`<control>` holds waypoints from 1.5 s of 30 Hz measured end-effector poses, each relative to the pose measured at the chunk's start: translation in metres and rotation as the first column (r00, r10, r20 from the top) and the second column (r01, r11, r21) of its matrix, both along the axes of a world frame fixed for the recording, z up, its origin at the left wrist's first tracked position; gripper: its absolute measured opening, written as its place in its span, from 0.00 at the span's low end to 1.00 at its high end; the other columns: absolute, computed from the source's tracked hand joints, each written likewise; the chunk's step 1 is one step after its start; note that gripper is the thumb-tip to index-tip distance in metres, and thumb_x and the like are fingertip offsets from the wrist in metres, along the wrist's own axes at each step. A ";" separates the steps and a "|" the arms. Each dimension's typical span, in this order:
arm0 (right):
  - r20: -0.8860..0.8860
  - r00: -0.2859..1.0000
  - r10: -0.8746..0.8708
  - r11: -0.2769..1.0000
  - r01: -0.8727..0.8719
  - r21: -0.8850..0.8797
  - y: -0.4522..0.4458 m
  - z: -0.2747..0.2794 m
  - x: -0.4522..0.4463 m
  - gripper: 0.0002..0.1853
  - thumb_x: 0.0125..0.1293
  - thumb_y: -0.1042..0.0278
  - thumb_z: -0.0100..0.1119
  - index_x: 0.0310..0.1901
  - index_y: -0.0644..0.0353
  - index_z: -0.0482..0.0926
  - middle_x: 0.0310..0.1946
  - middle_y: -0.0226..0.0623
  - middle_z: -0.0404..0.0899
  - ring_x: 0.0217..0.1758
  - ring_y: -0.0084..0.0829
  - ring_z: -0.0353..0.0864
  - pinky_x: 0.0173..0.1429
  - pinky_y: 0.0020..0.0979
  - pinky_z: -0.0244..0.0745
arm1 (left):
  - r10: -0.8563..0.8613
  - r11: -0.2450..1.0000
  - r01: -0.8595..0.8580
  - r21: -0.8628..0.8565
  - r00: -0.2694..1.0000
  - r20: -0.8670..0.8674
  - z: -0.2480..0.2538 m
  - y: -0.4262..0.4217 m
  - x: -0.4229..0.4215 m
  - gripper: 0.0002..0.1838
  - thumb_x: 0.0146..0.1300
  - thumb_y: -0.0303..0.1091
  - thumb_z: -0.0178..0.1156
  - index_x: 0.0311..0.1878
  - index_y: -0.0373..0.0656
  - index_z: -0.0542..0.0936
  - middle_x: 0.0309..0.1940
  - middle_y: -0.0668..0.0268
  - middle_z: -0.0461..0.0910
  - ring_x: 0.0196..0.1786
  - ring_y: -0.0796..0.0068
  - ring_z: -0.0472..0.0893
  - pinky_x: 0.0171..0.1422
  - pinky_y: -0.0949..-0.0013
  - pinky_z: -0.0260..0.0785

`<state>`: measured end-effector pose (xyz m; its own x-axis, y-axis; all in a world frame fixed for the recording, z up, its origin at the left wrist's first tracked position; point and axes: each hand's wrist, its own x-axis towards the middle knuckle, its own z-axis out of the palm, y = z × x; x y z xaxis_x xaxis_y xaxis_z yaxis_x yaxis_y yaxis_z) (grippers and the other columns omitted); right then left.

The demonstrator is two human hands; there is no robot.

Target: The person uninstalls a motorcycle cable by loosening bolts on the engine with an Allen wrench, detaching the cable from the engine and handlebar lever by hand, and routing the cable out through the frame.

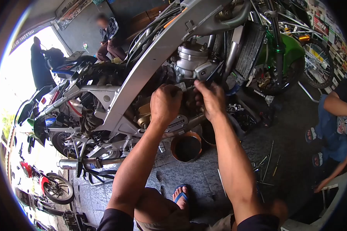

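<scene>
Two bare hands work at one engine, which sits within the frame (142,71) of a bike, straight ahead. The left hand (165,104) is curled like a fist in front of the engine's lower half; what it grips, if anything, cannot be told. The right hand (212,99) is just beside it, thumb stretched out and fingers bent; its grip cannot be told either. The hands are near each other, just below the cylinder (191,57), a single rounded block of dull silver metal.

The frame is one broad, smooth silver beam, running at a slant. Low on the engine are one gold cover (144,109) and one oval plate (176,124) with dark lettering. One radiator (250,48), flat and finely ribbed, stands at the front.

Beneath the engine is one round bucket (197,136) with an orange rim and a dark inside; a second, dark round shape beside it is partly hidden by the right forearm. Several thin metal tools (268,165) lie on the floor (212,184), too tangled to count; the floor is grey and mottled. One blue sandal (180,197) shows below.

Two other people are near: one seated (112,38) by the wall, one in blue (333,131) at the right edge.
</scene>
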<state>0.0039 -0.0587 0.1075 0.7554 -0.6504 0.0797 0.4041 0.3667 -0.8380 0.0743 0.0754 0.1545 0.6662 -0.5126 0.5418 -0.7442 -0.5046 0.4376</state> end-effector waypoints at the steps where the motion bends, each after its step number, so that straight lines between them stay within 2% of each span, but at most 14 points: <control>1: -0.007 1.000 0.020 1.000 -0.020 0.016 -0.002 0.000 -0.001 0.11 0.63 0.65 0.68 0.41 0.61 0.77 0.29 0.32 0.80 0.24 0.22 0.78 0.27 0.25 0.76 | -0.002 1.000 0.002 -0.002 1.000 0.001 -0.001 0.000 0.000 0.13 0.57 0.36 0.64 0.39 0.36 0.86 0.38 0.50 0.84 0.43 0.51 0.85 0.50 0.59 0.75; 2: -0.006 1.000 0.017 1.000 -0.017 0.018 0.000 -0.004 0.001 0.11 0.63 0.65 0.68 0.41 0.61 0.77 0.29 0.32 0.80 0.24 0.22 0.78 0.27 0.25 0.76 | 0.011 1.000 -0.011 0.010 1.000 0.009 -0.002 0.000 0.000 0.13 0.57 0.36 0.64 0.39 0.36 0.86 0.38 0.50 0.84 0.43 0.51 0.85 0.50 0.59 0.75; 4: 0.081 0.989 -0.127 0.981 0.113 0.160 0.007 -0.012 0.010 0.11 0.64 0.67 0.67 0.42 0.61 0.77 0.28 0.33 0.80 0.24 0.23 0.78 0.27 0.25 0.76 | 0.019 0.999 -0.020 0.028 0.999 0.026 -0.001 -0.002 0.000 0.13 0.57 0.35 0.63 0.39 0.36 0.86 0.38 0.50 0.84 0.42 0.52 0.85 0.50 0.59 0.75; 6: 0.090 0.981 -0.170 0.964 0.147 0.224 0.017 -0.008 0.012 0.10 0.65 0.68 0.65 0.42 0.62 0.76 0.27 0.33 0.79 0.25 0.23 0.78 0.26 0.25 0.75 | 0.005 1.000 -0.005 -0.022 1.000 0.016 -0.003 0.000 -0.002 0.11 0.57 0.36 0.62 0.36 0.38 0.86 0.37 0.51 0.84 0.43 0.48 0.83 0.52 0.54 0.74; 8: 0.069 0.961 -0.269 0.924 0.238 0.299 0.024 -0.002 0.013 0.10 0.67 0.68 0.64 0.41 0.63 0.75 0.26 0.31 0.76 0.24 0.22 0.76 0.25 0.25 0.74 | 0.007 0.999 -0.006 -0.032 1.000 0.028 -0.004 0.000 -0.002 0.11 0.57 0.36 0.63 0.36 0.38 0.86 0.37 0.52 0.83 0.43 0.48 0.83 0.52 0.54 0.74; 14: 0.062 0.924 -0.376 0.875 0.333 0.351 0.032 0.004 0.018 0.09 0.69 0.67 0.62 0.41 0.62 0.73 0.26 0.30 0.73 0.23 0.21 0.72 0.23 0.24 0.73 | 0.014 0.998 -0.013 -0.069 1.000 0.010 -0.006 0.000 -0.004 0.10 0.57 0.35 0.63 0.37 0.39 0.86 0.38 0.54 0.83 0.43 0.48 0.83 0.52 0.54 0.73; 20: 0.029 0.961 -0.275 0.929 0.258 0.265 0.021 0.007 0.017 0.09 0.70 0.68 0.60 0.43 0.62 0.73 0.26 0.30 0.73 0.24 0.21 0.73 0.24 0.25 0.74 | 0.032 0.997 -0.031 -0.070 0.999 0.013 -0.006 -0.001 -0.007 0.10 0.57 0.35 0.63 0.38 0.40 0.86 0.38 0.55 0.83 0.43 0.48 0.83 0.51 0.54 0.74; 27: 0.020 0.931 -0.365 0.874 0.336 0.350 0.027 0.006 0.026 0.08 0.70 0.68 0.60 0.43 0.62 0.74 0.26 0.30 0.73 0.24 0.21 0.73 0.24 0.26 0.75 | 0.029 0.997 -0.028 -0.074 1.000 0.005 -0.006 -0.001 -0.006 0.10 0.58 0.35 0.63 0.39 0.41 0.86 0.39 0.56 0.84 0.44 0.49 0.83 0.50 0.54 0.74; 30: 0.030 0.949 -0.315 0.904 0.290 0.314 0.024 0.011 0.023 0.07 0.70 0.68 0.59 0.42 0.62 0.74 0.26 0.30 0.74 0.24 0.21 0.73 0.24 0.26 0.75 | 0.020 0.998 -0.018 -0.062 0.999 0.034 -0.006 0.001 -0.006 0.12 0.59 0.36 0.63 0.42 0.39 0.86 0.38 0.54 0.85 0.42 0.55 0.85 0.49 0.61 0.75; 32: 0.080 0.976 -0.203 0.932 0.167 0.322 0.019 0.015 0.021 0.06 0.69 0.69 0.59 0.42 0.61 0.75 0.26 0.29 0.74 0.24 0.21 0.73 0.25 0.25 0.75 | 0.018 0.997 -0.015 -0.080 0.999 0.036 -0.005 0.000 -0.005 0.12 0.59 0.36 0.63 0.42 0.39 0.86 0.38 0.54 0.85 0.42 0.56 0.86 0.49 0.61 0.75; 37: 0.138 0.978 -0.153 0.955 0.111 0.276 0.024 0.016 0.017 0.06 0.68 0.69 0.61 0.41 0.59 0.75 0.25 0.28 0.75 0.23 0.20 0.73 0.24 0.24 0.73 | 0.031 0.990 -0.030 -0.135 1.000 0.003 -0.002 0.000 -0.010 0.12 0.61 0.35 0.63 0.42 0.36 0.85 0.37 0.53 0.85 0.41 0.56 0.86 0.49 0.62 0.75; 40: 0.146 0.983 -0.109 0.950 0.059 0.307 0.027 0.010 0.011 0.07 0.68 0.67 0.62 0.40 0.58 0.75 0.25 0.28 0.75 0.22 0.19 0.73 0.23 0.23 0.71 | -0.059 0.991 0.068 -0.117 0.995 0.076 -0.008 0.009 -0.007 0.12 0.61 0.33 0.64 0.43 0.35 0.85 0.38 0.54 0.84 0.42 0.55 0.85 0.49 0.63 0.74; 42: 0.175 0.980 -0.098 0.962 0.048 0.270 0.028 0.007 0.007 0.07 0.68 0.66 0.63 0.40 0.58 0.75 0.25 0.27 0.75 0.22 0.18 0.72 0.23 0.22 0.71 | -0.136 0.984 0.155 -0.085 0.970 0.200 -0.011 0.016 -0.007 0.12 0.60 0.30 0.65 0.45 0.35 0.84 0.40 0.55 0.83 0.44 0.55 0.84 0.49 0.62 0.74; 45: 0.175 0.981 -0.085 0.964 0.037 0.262 0.031 0.006 -0.001 0.08 0.67 0.66 0.64 0.39 0.58 0.75 0.24 0.27 0.74 0.22 0.17 0.71 0.23 0.22 0.70 | -0.183 0.975 0.204 -0.084 0.962 0.203 -0.012 0.022 -0.014 0.12 0.57 0.29 0.66 0.44 0.36 0.84 0.41 0.58 0.83 0.46 0.57 0.83 0.50 0.61 0.73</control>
<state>0.0034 -0.0274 0.1136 0.7015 -0.7117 0.0377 0.5705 0.5289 -0.6283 0.0605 0.0970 0.1427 0.4377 -0.5557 0.7068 -0.8984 -0.3024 0.3186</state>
